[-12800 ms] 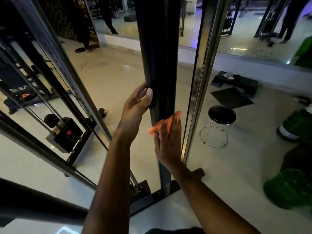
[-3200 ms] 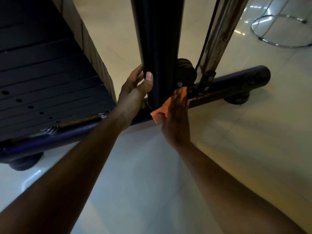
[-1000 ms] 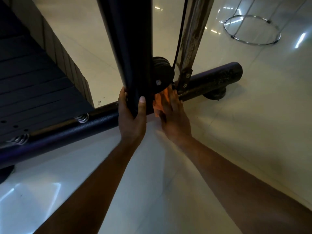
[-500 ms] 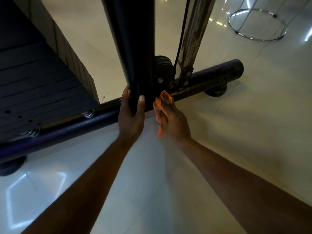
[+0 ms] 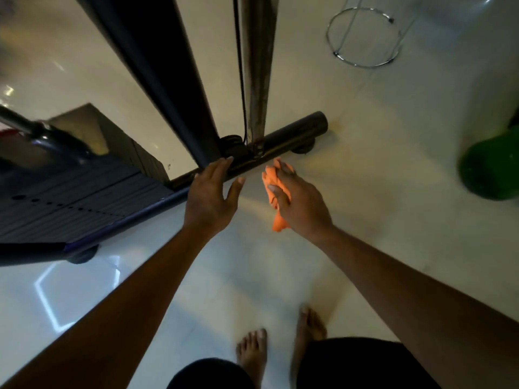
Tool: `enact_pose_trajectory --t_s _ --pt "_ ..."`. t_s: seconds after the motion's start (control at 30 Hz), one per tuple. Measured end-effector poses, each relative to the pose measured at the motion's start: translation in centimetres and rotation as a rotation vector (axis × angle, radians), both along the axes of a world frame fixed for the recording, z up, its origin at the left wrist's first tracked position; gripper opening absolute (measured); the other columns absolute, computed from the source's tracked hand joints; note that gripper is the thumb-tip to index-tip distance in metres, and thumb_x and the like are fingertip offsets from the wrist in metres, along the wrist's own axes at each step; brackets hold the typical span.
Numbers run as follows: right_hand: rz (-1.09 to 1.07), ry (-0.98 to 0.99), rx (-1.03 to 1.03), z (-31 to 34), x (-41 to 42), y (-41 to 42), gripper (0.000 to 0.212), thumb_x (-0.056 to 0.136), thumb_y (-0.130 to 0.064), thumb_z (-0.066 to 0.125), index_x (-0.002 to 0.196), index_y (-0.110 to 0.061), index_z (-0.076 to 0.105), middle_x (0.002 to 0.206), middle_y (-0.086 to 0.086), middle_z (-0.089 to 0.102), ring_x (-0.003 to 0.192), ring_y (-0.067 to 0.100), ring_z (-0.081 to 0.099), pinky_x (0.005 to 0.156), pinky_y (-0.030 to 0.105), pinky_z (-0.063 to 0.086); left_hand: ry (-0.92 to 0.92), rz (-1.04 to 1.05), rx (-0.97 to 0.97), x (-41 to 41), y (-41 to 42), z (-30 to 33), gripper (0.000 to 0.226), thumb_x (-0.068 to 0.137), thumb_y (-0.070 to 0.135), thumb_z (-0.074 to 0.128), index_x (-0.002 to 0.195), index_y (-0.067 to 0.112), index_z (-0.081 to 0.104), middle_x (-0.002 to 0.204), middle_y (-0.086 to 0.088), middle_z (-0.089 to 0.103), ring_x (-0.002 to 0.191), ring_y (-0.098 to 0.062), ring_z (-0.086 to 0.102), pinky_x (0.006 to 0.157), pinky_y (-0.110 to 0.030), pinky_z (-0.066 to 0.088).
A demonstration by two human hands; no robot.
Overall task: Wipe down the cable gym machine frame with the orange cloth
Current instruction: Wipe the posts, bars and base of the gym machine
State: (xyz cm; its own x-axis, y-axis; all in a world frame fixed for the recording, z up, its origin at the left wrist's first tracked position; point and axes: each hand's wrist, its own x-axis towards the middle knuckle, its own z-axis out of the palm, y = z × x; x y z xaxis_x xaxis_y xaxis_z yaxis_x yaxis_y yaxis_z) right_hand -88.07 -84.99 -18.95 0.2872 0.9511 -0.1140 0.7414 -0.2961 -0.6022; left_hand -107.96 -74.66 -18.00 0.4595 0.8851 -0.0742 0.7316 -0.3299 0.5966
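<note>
The left hand [image 5: 209, 199] was open, its fingers [image 5: 222, 165] straight and spread over the base bar [image 5: 292, 133], no longer wrapped around the black post [image 5: 171, 80] as half a second before; contact could not be told. The right hand's [image 5: 299, 202] fingers were curled around the bunched orange cloth [image 5: 273, 192], held just off the bar above the floor [image 5: 365, 164], whereas earlier it pressed at the post's foot. Bare feet [image 5: 252, 355] stood below. A chrome ring [image 5: 365, 37] and a green object [image 5: 488, 167] lay to the right.
</note>
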Motion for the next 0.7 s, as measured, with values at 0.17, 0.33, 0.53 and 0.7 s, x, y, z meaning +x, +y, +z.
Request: enact_pose_trajectory --t_s 0.17,0.33,0.53,0.7 --pt "-0.066 -0.043 0.001 15.3 2.1 -5.0 0.055 0.110 -0.028 0.061 0.163 -0.022 0.047 0.169 0.005 0.046 0.147 0.031 0.054 0.110 0.046 0.052 0.087 -0.198 0.069 2.0 -2.6 14.6 0.059 0.110 0.052 0.048 0.160 0.020 0.046 0.163 -0.009 0.049 0.154 -0.030 0.041 0.123 -0.061 0.034" --pt "-0.141 -0.050 -0.056 31.3 2.7 -10.1 0.051 0.112 -0.038 0.052 0.162 -0.029 0.049 0.174 -0.005 0.036 0.153 0.025 0.046 0.107 0.046 0.056 0.141 -0.353 0.089 3.6 -5.2 30.5 0.060 0.111 0.049 0.047 0.164 0.023 0.040 0.170 -0.006 0.039 0.161 -0.027 0.028 0.132 -0.054 0.020" --pt "-0.263 -0.038 -0.090 48.3 3.0 -14.5 0.051 0.113 -0.036 0.054 0.163 -0.029 0.048 0.176 -0.007 0.032 0.158 0.027 0.039 0.114 0.045 0.049 0.136 -0.470 0.092 4.2 -7.4 46.5 0.064 0.109 0.055 0.038 0.165 0.024 0.037 0.170 -0.006 0.039 0.160 -0.029 0.029 0.131 -0.057 0.021" --pt "-0.304 -0.054 -0.067 56.9 3.9 -17.5 0.052 0.112 -0.039 0.054 0.162 -0.026 0.049 0.176 -0.006 0.032 0.154 0.029 0.044 0.116 0.043 0.046 0.118 -0.519 0.131 5.2 -10.3 54.7 0.062 0.112 0.054 0.041 0.167 0.026 0.033 0.173 -0.003 0.033 0.163 -0.025 0.021 0.133 -0.051 0.014"
